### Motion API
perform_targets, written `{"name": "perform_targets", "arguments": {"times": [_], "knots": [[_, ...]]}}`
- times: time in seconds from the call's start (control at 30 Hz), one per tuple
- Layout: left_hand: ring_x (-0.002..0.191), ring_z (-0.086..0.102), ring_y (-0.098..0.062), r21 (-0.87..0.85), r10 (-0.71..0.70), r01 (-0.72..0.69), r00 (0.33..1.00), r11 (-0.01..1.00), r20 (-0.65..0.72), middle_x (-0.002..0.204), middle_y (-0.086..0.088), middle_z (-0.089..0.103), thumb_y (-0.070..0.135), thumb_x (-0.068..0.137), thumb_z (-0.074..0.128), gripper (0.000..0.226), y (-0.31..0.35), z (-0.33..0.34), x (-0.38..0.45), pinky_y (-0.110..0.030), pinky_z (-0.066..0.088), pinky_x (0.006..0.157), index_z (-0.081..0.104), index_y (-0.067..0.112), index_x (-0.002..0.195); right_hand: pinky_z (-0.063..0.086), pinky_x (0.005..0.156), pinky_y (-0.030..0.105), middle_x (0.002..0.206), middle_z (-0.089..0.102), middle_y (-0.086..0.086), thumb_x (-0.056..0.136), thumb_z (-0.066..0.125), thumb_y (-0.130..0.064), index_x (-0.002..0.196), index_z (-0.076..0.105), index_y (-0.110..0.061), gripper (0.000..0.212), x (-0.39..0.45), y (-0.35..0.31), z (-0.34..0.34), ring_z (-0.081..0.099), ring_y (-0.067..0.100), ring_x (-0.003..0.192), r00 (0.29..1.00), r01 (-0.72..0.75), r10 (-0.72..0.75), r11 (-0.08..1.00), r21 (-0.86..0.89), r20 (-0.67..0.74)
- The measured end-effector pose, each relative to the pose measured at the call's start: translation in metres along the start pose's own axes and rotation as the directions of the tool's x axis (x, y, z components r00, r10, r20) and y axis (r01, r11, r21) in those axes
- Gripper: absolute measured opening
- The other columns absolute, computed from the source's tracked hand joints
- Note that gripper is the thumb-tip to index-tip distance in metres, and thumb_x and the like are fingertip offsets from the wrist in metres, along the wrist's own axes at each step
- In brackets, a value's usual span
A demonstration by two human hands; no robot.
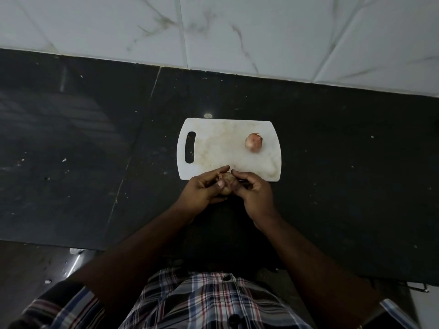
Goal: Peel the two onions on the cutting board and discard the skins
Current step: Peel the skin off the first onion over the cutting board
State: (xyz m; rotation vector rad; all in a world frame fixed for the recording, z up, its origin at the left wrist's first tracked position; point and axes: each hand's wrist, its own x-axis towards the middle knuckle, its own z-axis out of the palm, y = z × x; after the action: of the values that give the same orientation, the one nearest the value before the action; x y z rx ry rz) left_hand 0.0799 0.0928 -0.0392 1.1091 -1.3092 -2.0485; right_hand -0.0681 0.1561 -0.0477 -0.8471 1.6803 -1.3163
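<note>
Work surface: dark polished stone counter [95, 138], marked with pale specks and crumbs, a seam running across it. It abuts white marbled wall tiles [261, 32]. Lying directly on it: 1 white cutting board [221, 148], handle slot at its left end.

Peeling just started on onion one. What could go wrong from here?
1. Both hands, left hand and right hand, hold the first onion over the near edge of the cutting board, so skins may drop onto the dark counter.
2. No bin is in view, so discarding means a reach out of frame.
3. The second onion sits loose on the board and might roll if bumped.
</note>
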Motion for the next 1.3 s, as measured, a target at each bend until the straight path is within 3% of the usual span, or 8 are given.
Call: {"name": "perform_targets", "arguments": {"times": [0.17, 0.3, 0.47, 0.6, 0.77, 1.0, 1.17, 1.3], "knots": [[0.100, 0.072, -0.016, -0.042, -0.011, 0.009, 0.999, 0.999, -0.035, 0.108, -0.001, 0.076, 0.002, 0.089, 0.070, 0.042, 0.000, 0.000, 0.001, -0.031, 0.060, 0.082, 0.064, 0.019, 0.128, 0.059, 0.091, 0.044, 0.106, 0.072, -0.001, 0.094, 0.065, -0.014, 0.102, 0.071, -0.022, 0.013, 0.004, -0.008, -0.004, 0.069, 0.019, 0.105, 0.991, -0.105, 0.107, 0.994, -0.019, 0.079], [0.098, 0.073, -0.020, -0.056, 0.001, -0.002, 1.000, 0.998, -0.018, 0.108, -0.007, 0.077, -0.002, 0.084, 0.074, 0.040, 0.000, 0.002, 0.001, -0.033, 0.060, 0.085, 0.069, 0.012, 0.121, 0.058, 0.090, 0.037, 0.101, 0.075, -0.010, 0.089, 0.072, -0.031, 0.105, 0.075, -0.027, 0.016, 0.009, -0.018, -0.013, 0.070, 0.006, 0.097, 0.989, -0.027, 0.059, 0.973, -0.227, 0.138], [0.104, 0.072, -0.023, -0.069, -0.002, 0.002, 1.000, 0.998, 0.000, 0.111, -0.008, 0.076, -0.005, 0.084, 0.072, 0.044, -0.002, 0.003, 0.001, -0.031, 0.060, 0.084, 0.066, 0.006, 0.125, 0.059, 0.082, 0.038, 0.088, 0.076, -0.006, 0.087, 0.074, -0.015, 0.087, 0.076, -0.023, 0.008, 0.012, -0.025, -0.009, 0.072, 0.012, 0.086, 0.998, 0.003, 0.014, 0.951, -0.308, 0.053], [0.102, 0.072, -0.016, -0.083, -0.013, 0.014, 1.000, 0.996, 0.011, 0.108, -0.003, 0.077, -0.005, 0.087, 0.069, 0.041, -0.002, 0.003, 0.003, -0.026, 0.059, 0.080, 0.064, 0.005, 0.127, 0.057, 0.080, 0.032, 0.087, 0.073, -0.002, 0.092, 0.066, -0.012, 0.090, 0.073, -0.013, 0.007, 0.017, -0.023, -0.014, 0.069, 0.013, 0.086, 1.000, 0.005, 0.001, 0.911, -0.413, 0.015], [0.104, 0.072, -0.019, -0.102, -0.025, 0.030, 0.998, 0.994, 0.049, 0.116, -0.009, 0.074, -0.007, 0.088, 0.066, 0.043, -0.002, -0.002, 0.003, -0.027, 0.059, 0.084, 0.062, 0.003, 0.129, 0.061, 0.084, 0.032, 0.103, 0.075, -0.001, 0.092, 0.067, -0.005, 0.109, 0.072, -0.020, 0.024, 0.009, -0.026, -0.021, 0.073, 0.015, 0.098, 0.993, -0.071, 0.080, 0.992, -0.106, 0.086], [0.110, 0.070, -0.027, -0.104, -0.028, 0.036, 0.996, 0.994, 0.080, 0.116, -0.013, 0.074, -0.007, 0.085, 0.069, 0.043, -0.004, -0.006, 0.002, -0.032, 0.057, 0.093, 0.066, 0.006, 0.126, 0.060, 0.079, 0.029, 0.091, 0.076, -0.004, 0.089, 0.069, -0.006, 0.105, 0.072, -0.026, 0.027, 0.006, -0.027, -0.018, 0.073, 0.007, 0.084, 0.999, 0.043, -0.039, 0.970, -0.239, 0.022], [0.111, 0.070, -0.027, -0.105, -0.032, 0.040, 0.996, 0.994, 0.080, 0.116, -0.012, 0.074, -0.006, 0.083, 0.070, 0.044, -0.006, -0.008, 0.003, -0.034, 0.056, 0.096, 0.067, 0.008, 0.124, 0.060, 0.079, 0.034, 0.091, 0.070, 0.006, 0.093, 0.062, 0.001, 0.103, 0.071, -0.019, 0.024, 0.011, -0.037, -0.024, 0.066, 0.016, 0.082, 0.983, -0.182, 0.184, 0.975, 0.127, -0.003], [0.111, 0.069, -0.028, -0.096, -0.035, 0.044, 0.995, 0.994, 0.088, 0.118, -0.012, 0.073, 0.002, 0.077, 0.075, 0.049, -0.004, -0.008, 0.003, -0.036, 0.056, 0.097, 0.067, 0.008, 0.125, 0.057, 0.084, 0.041, 0.081, 0.060, 0.008, 0.087, 0.070, 0.000, 0.105, 0.070, -0.015, 0.024, 0.010, -0.033, -0.028, 0.062, 0.023, 0.080, 0.972, -0.231, 0.222, 0.964, 0.131, 0.081]]}}
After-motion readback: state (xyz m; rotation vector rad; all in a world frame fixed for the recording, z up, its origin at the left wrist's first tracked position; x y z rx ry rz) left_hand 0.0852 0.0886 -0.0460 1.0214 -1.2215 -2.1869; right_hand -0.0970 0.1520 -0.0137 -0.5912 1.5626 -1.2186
